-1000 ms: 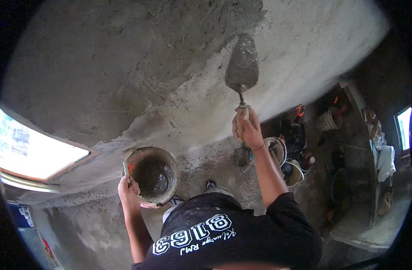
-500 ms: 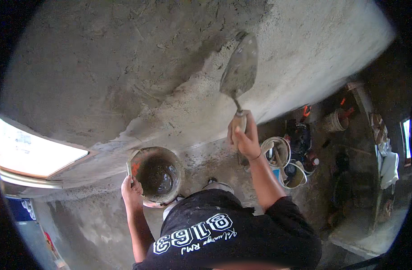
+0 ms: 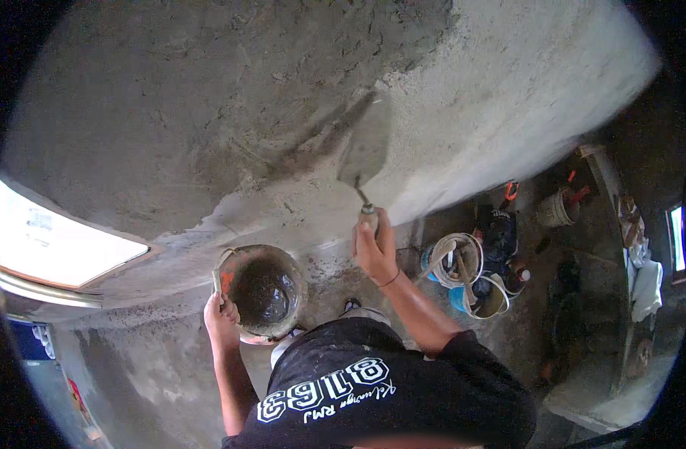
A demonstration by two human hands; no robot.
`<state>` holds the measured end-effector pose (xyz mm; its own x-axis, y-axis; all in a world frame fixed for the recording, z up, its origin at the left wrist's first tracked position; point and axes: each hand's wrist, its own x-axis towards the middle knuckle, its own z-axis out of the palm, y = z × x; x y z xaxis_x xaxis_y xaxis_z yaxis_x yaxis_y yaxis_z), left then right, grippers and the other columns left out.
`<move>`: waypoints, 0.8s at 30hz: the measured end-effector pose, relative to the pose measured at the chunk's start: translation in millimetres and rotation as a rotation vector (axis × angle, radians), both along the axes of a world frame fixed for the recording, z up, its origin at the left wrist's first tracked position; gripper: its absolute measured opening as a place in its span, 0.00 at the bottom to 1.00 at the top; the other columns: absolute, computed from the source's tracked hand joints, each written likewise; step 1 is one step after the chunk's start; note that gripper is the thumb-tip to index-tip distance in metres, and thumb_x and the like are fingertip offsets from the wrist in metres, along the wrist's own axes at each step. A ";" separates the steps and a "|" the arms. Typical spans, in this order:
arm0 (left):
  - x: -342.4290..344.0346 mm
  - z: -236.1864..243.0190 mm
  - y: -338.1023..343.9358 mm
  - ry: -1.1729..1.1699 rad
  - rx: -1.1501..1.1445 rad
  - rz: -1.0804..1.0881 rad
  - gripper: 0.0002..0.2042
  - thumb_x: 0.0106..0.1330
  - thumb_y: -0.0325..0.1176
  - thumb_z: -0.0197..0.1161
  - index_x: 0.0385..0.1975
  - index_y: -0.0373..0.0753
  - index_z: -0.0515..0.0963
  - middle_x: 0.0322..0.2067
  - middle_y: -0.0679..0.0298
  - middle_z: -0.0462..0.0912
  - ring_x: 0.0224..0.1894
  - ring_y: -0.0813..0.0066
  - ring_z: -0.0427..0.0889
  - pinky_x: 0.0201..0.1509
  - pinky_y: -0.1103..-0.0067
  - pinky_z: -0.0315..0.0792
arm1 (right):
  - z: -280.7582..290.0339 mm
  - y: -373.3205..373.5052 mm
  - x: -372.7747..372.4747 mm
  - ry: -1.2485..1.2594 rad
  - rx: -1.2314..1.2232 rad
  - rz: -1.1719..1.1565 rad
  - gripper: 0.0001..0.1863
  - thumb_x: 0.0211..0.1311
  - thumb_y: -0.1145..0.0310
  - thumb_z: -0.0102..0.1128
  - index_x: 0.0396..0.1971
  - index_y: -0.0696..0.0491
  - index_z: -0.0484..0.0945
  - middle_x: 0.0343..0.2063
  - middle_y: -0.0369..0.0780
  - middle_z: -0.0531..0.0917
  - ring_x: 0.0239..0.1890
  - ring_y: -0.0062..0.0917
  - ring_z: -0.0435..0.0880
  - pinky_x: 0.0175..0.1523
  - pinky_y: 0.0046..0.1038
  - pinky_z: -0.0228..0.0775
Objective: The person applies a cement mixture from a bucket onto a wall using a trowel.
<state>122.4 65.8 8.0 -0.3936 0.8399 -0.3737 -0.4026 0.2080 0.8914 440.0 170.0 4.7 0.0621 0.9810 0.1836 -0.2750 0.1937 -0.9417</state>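
Right hand (image 3: 375, 247) wrapped round pointed trowel (image 3: 365, 153), blade (image 3: 369, 135) upper-centre by the darker plaster (image 3: 178, 97) edge, left hand (image 3: 221, 320) clenched on bucket (image 3: 296, 280) handle (image 3: 216, 272) left of centre; looks like spreading, next stroke wants blade flat.

Our right hand (image 3: 374, 243) reaches out in front, closed in a firm grip; behind it, our right forearm (image 3: 425, 318) slants back and outward to the right, elbow bent. To the left of that hand and closer to us, our left hand (image 3: 221, 318) is curled tight, our left forearm (image 3: 235, 378) running nearly straight back from it.
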 end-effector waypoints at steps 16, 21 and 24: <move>-5.8 6.5 -12.7 -0.035 -0.014 -0.005 0.11 0.66 0.38 0.48 0.22 0.42 0.65 0.12 0.76 0.55 0.13 0.87 0.52 0.16 0.84 0.47 | -7.8 5.7 -57.8 0.072 -0.089 -0.019 0.20 0.67 0.61 0.47 0.45 0.64 0.62 0.11 0.31 0.68 0.11 0.13 0.65 0.16 0.20 0.58; -11.3 9.5 -21.3 -0.044 -0.005 -0.023 0.11 0.66 0.37 0.48 0.22 0.42 0.65 0.12 0.76 0.55 0.13 0.86 0.53 0.16 0.84 0.47 | 37.1 14.4 -22.1 0.090 0.016 -0.029 0.15 0.67 0.55 0.46 0.36 0.53 0.63 0.18 0.35 0.69 0.14 0.18 0.68 0.18 0.22 0.63; -14.1 8.5 -27.3 0.016 -0.005 -0.021 0.11 0.66 0.37 0.48 0.22 0.42 0.65 0.12 0.76 0.55 0.13 0.86 0.53 0.16 0.85 0.48 | 79.3 45.4 -8.1 0.205 0.098 -0.112 0.15 0.66 0.55 0.48 0.35 0.51 0.63 0.19 0.36 0.70 0.13 0.19 0.68 0.17 0.23 0.63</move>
